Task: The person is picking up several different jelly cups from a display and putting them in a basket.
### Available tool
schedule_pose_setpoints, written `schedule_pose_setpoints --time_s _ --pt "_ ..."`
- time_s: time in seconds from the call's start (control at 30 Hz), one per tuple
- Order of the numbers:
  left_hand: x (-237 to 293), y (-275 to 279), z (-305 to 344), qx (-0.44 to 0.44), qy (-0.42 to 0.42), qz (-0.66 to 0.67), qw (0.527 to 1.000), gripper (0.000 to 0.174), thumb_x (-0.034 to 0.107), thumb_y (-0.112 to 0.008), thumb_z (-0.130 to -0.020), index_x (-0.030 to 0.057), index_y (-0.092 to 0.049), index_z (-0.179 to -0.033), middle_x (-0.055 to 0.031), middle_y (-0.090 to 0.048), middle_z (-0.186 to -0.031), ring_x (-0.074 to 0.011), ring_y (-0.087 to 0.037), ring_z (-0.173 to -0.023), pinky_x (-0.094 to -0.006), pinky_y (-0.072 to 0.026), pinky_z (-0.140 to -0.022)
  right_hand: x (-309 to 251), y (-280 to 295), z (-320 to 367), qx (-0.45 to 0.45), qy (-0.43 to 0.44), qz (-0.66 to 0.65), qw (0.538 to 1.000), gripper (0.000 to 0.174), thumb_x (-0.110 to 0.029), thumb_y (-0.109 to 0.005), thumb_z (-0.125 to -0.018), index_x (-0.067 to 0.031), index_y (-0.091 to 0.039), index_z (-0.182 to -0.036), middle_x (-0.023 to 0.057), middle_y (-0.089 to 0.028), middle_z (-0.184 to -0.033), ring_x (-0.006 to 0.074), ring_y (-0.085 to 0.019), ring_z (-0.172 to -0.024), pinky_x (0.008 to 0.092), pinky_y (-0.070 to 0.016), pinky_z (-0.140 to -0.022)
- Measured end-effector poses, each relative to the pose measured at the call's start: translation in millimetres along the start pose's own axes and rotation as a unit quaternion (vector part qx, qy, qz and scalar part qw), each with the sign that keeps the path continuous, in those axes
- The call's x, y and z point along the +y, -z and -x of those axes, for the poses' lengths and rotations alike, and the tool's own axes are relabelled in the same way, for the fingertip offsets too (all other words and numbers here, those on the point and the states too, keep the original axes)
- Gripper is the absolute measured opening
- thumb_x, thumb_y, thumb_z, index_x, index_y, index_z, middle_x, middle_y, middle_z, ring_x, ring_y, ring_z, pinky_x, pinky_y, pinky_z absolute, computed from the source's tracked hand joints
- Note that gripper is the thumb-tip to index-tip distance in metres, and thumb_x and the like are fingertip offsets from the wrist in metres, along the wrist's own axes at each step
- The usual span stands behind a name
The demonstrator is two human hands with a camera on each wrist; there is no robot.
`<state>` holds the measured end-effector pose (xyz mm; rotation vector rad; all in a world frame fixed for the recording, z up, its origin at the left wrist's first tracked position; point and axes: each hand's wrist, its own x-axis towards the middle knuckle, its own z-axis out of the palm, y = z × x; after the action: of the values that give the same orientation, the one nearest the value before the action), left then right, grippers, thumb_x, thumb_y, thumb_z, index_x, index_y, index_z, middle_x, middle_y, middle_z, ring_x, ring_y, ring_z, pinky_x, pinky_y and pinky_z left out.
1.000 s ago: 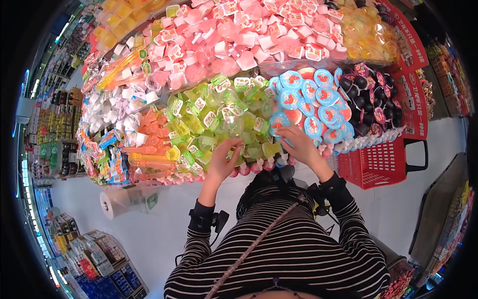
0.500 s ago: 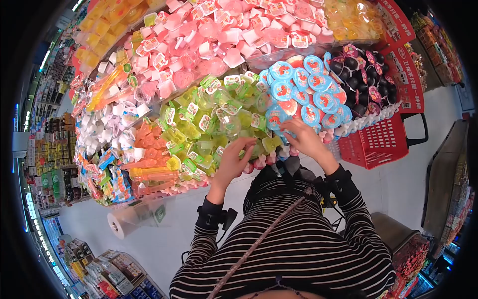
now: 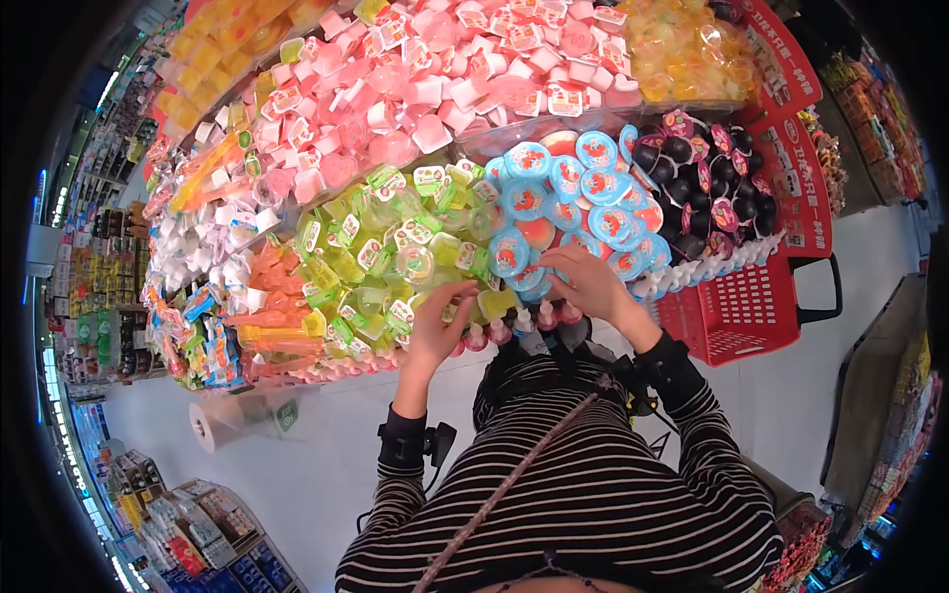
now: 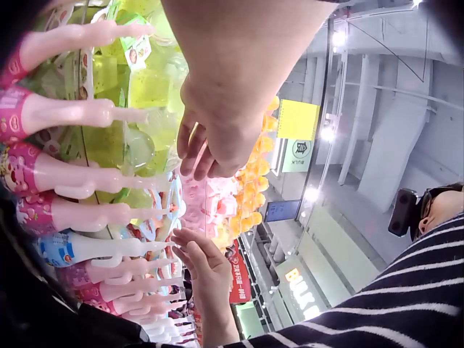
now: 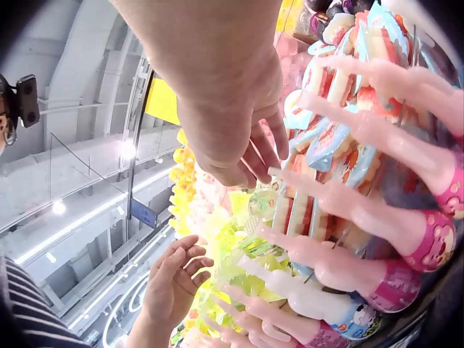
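Observation:
My left hand (image 3: 433, 331) hovers at the front edge of the green jelly cups (image 3: 376, 259), fingers loosely bent with nothing between them. Beside it, my right hand (image 3: 597, 289) reaches to the front of the round cups with blue lids (image 3: 615, 229), its fingertips right at the nearest lids. In the right wrist view the relaxed fingers of the right hand (image 5: 235, 134) hang by these cups, holding nothing. Below both hands runs a row of pink-and-white bottles with narrow tips (image 5: 355, 206) along the display's front.
Behind lie pink jelly cups (image 3: 425, 94) and yellow ones (image 3: 682, 54). Black round sweets (image 3: 707, 183) fill the right section, orange packs (image 3: 272, 296) the left. A red shopping basket (image 3: 736, 314) stands at the right; a roll of plastic bags (image 3: 222, 423) hangs lower left.
The head view has shifted, so the display sits further left than before. Both hands keep nearly the same pose near the front edge, and nothing has been picked up.

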<state>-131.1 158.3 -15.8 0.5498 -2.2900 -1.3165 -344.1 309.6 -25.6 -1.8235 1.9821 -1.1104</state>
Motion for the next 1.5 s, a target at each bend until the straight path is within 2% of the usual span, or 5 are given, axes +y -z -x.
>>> schedule_pose_setpoints --time_s 0.47,0.73,0.9,1.37,1.5 --pt "47.0 -87.7 -39.3 0.059 0.074 -0.050 0.994 0.022 0.003 -0.056 -0.084 0.0014 -0.059 -0.106 -0.0102 -0.064 -0.093 -0.0178 -0.062 -0.085 -0.0290 -0.0478 -0.074 64.7 82.4 54.3 0.015 0.023 -0.039 0.999 0.020 -0.009 -0.060 -0.076 -0.0062 -0.058 -0.096 0.0058 -0.059 -0.099 0.0259 -0.055 -0.093 0.0368 -0.0463 -0.078" --pt "35.1 -136.9 -40.4 0.069 0.047 -0.070 0.994 0.023 0.007 -0.058 -0.084 0.0030 -0.059 -0.106 -0.0106 -0.063 -0.092 -0.0221 -0.061 -0.084 -0.0314 -0.0478 -0.074 86.7 105.3 70.0 -0.033 0.029 -0.032 0.999 0.020 -0.011 -0.060 -0.077 -0.0070 -0.058 -0.097 0.0051 -0.057 -0.100 0.0246 -0.054 -0.094 0.0366 -0.0456 -0.078" --pt "35.7 -142.1 -37.1 0.058 0.037 -0.116 0.991 0.025 0.007 -0.059 -0.082 0.0045 -0.058 -0.108 -0.0103 -0.063 -0.092 -0.0237 -0.060 -0.082 -0.0317 -0.0480 -0.072 89.1 107.0 73.3 -0.046 0.025 -0.028 0.998 0.021 -0.011 -0.059 -0.078 -0.0076 -0.058 -0.099 0.0047 -0.057 -0.098 0.0239 -0.054 -0.094 0.0365 -0.0456 -0.078" --pt "35.5 -137.9 -35.6 0.024 0.000 -0.097 0.995 0.023 0.009 -0.060 -0.082 0.0037 -0.059 -0.105 -0.0116 -0.062 -0.095 -0.0269 -0.060 -0.083 -0.0331 -0.0482 -0.072 80.9 89.9 74.1 -0.045 0.007 -0.003 0.999 0.024 -0.009 -0.063 -0.075 -0.0080 -0.058 -0.098 0.0050 -0.058 -0.099 0.0258 -0.057 -0.092 0.0360 -0.0478 -0.077" --pt "43.2 -133.0 -30.7 0.012 0.037 -0.051 0.998 0.024 0.006 -0.060 -0.081 0.0042 -0.059 -0.105 -0.0121 -0.060 -0.091 -0.0279 -0.060 -0.081 -0.0338 -0.0473 -0.070 74.3 86.4 73.1 -0.043 -0.010 -0.005 0.999 0.021 -0.010 -0.060 -0.076 -0.0066 -0.058 -0.096 0.0062 -0.057 -0.099 0.0276 -0.055 -0.095 0.0383 -0.0449 -0.081"
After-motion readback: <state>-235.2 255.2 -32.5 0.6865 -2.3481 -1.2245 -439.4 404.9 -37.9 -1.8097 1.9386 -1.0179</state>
